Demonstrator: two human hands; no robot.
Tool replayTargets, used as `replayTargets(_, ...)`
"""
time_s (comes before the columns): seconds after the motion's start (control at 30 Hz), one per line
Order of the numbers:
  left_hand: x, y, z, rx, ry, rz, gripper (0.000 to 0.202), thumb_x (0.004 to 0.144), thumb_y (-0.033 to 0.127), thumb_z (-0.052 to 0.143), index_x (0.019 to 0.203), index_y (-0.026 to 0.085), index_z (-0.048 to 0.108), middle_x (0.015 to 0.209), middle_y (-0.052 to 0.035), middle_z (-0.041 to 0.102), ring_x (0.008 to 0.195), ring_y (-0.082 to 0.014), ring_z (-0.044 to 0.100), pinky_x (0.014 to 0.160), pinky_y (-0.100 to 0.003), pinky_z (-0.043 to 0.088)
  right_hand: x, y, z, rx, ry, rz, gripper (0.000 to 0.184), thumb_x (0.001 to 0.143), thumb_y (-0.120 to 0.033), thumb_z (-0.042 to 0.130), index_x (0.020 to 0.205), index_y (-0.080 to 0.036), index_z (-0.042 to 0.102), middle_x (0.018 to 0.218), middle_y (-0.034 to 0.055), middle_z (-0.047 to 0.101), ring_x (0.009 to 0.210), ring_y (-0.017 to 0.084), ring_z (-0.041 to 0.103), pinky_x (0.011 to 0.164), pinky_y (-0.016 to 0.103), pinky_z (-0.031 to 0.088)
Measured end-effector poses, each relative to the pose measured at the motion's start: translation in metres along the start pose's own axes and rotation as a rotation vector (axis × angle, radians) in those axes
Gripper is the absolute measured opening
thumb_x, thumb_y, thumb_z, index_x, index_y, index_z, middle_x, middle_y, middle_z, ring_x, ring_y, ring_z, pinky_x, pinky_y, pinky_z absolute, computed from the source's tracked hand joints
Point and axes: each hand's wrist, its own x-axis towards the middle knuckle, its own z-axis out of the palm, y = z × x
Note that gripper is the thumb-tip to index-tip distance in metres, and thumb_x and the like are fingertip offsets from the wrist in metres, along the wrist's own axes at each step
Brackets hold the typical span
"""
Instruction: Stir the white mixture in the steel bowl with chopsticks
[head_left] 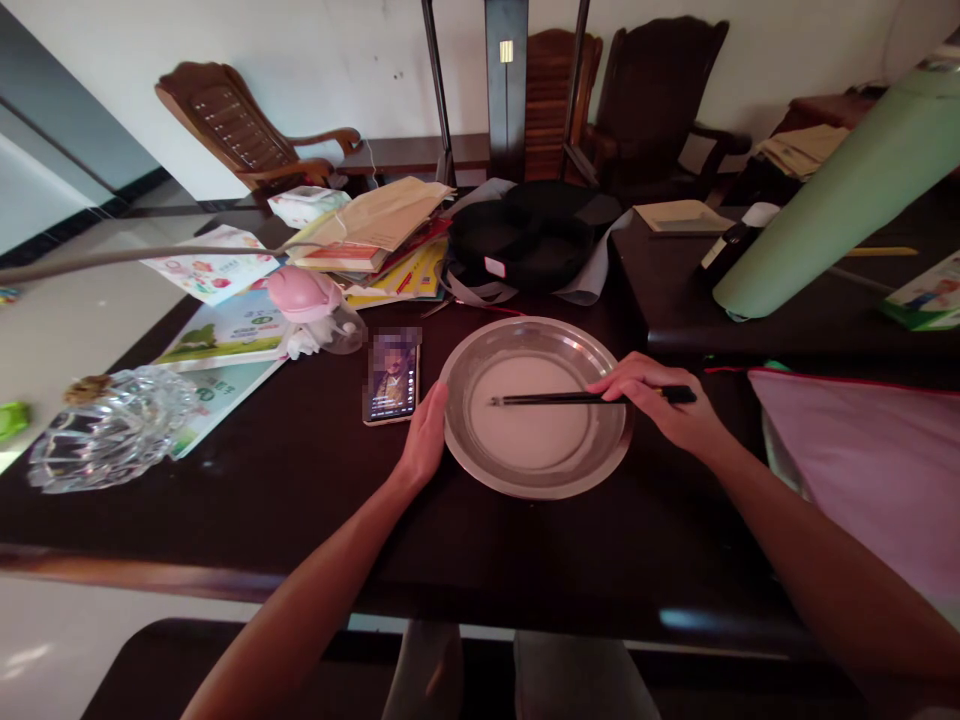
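no readable text, print on phone screen point(394, 378) too small, lettering on leaflets point(229, 328) blurred, white label point(495, 267) on black bag point(541, 262) illegible

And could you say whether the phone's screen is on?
On: the phone near the left hand shows a lit picture with small icons.

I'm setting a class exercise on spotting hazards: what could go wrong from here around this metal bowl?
Pale contents could splash onto the phone, which lies close to the bowl. The bowl might shift or tip if the left hand at its side slips or presses unevenly. The black chopsticks, held in the right hand, may knock the bowl's wall.
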Motion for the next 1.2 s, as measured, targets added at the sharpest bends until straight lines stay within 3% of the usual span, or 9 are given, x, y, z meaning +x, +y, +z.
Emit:
replayTargets(0.2,0.001,-0.002,0.000,-0.007,-0.025,0.020,0.046,0.094,0.044,0.035,0.106,0.014,0.066,0.105,-0.0092,0.071,0.110,-0.0248,0.060,0.098,-0.037,0.044,0.001,0.006,-0.008,0.150,0.313,-0.048,0.036,0.093,-0.034,0.053,0.063,-0.025,0.070,0.065,0.0018,0.070,0.062,0.019,0.064,0.061,0.035,0.047)
replayTargets(0.3,0.002,-0.004,-0.001,-0.012,-0.047,0.030,0.046,0.093,0.048,0.037,0.099,0.014,0.067,0.102,-0.0092,0.071,0.109,-0.0253,0.060,0.098,-0.037,0.044,0.000,0.005,-0.005,0.181,0.166,-0.033,0.037,0.094,-0.033,0.051,0.064,-0.025,0.070,0.065,0.0021,0.071,0.066,0.020,0.065,0.063,0.036,0.049)
replayTargets(0.43,0.001,-0.004,-0.002,-0.007,-0.040,0.025,0.044,0.092,0.050,0.038,0.085,0.016,0.065,0.094,-0.0090,0.071,0.108,-0.0261,0.060,0.098,-0.038,0.044,-0.001,0.000,0.001,0.020,-0.016,0.001,0.026,0.093,-0.033,0.054,0.076,-0.026,0.073,0.085,0.0025,0.076,0.082,0.021,0.066,0.076,0.038,0.051)
replayTargets(0.53,0.001,-0.003,-0.001,-0.002,-0.030,0.032,0.044,0.092,0.050,0.037,0.081,0.017,0.064,0.094,-0.0094,0.071,0.108,-0.0260,0.059,0.098,-0.038,0.043,0.000,0.002,-0.002,-0.005,0.113,0.011,0.029,0.093,-0.036,0.054,0.073,-0.026,0.073,0.081,0.0028,0.075,0.080,0.021,0.067,0.075,0.038,0.050)
replayTargets(0.67,0.001,-0.005,-0.001,-0.001,-0.026,0.028,0.044,0.091,0.050,0.038,0.084,0.017,0.065,0.093,-0.0077,0.071,0.106,-0.0253,0.059,0.096,-0.037,0.045,0.001,0.005,-0.008,0.153,0.342,-0.009,0.038,0.091,-0.040,0.055,0.058,-0.025,0.068,0.059,0.0025,0.067,0.060,0.020,0.063,0.061,0.038,0.049)
replayTargets(0.77,0.002,-0.006,-0.002,-0.013,-0.044,0.028,0.046,0.091,0.053,0.038,0.084,0.017,0.065,0.088,-0.0068,0.070,0.102,-0.0253,0.061,0.094,-0.037,0.046,0.000,0.002,-0.004,0.173,0.195,0.010,0.037,0.092,-0.038,0.053,0.062,-0.025,0.070,0.062,0.0029,0.070,0.063,0.020,0.064,0.063,0.038,0.051)
replayTargets(0.9,0.001,-0.005,-0.002,-0.013,-0.046,0.022,0.046,0.091,0.053,0.038,0.082,0.017,0.064,0.085,-0.0062,0.069,0.099,-0.0244,0.061,0.092,-0.034,0.046,0.000,-0.003,0.002,0.006,0.000,-0.004,0.027,0.093,-0.036,0.054,0.076,-0.026,0.073,0.082,0.0029,0.075,0.081,0.021,0.067,0.076,0.039,0.051)
replayTargets(1.1,0.001,-0.006,-0.002,-0.021,-0.046,0.011,0.048,0.091,0.055,0.038,0.084,0.016,0.065,0.085,-0.0056,0.069,0.099,-0.0244,0.060,0.091,-0.034,0.046,0.000,0.004,-0.007,0.066,0.340,-0.009,0.036,0.093,-0.036,0.053,0.063,-0.025,0.070,0.066,0.0022,0.071,0.065,0.020,0.065,0.066,0.037,0.049)
replayTargets(1.2,0.001,-0.007,-0.002,-0.009,-0.046,0.015,0.048,0.091,0.055,0.037,0.085,0.017,0.065,0.086,-0.0056,0.070,0.098,-0.0241,0.060,0.090,-0.034,0.046,-0.001,0.005,-0.007,0.163,0.319,-0.037,0.039,0.093,-0.037,0.052,0.059,-0.025,0.068,0.059,0.0023,0.069,0.058,0.020,0.063,0.059,0.037,0.048)
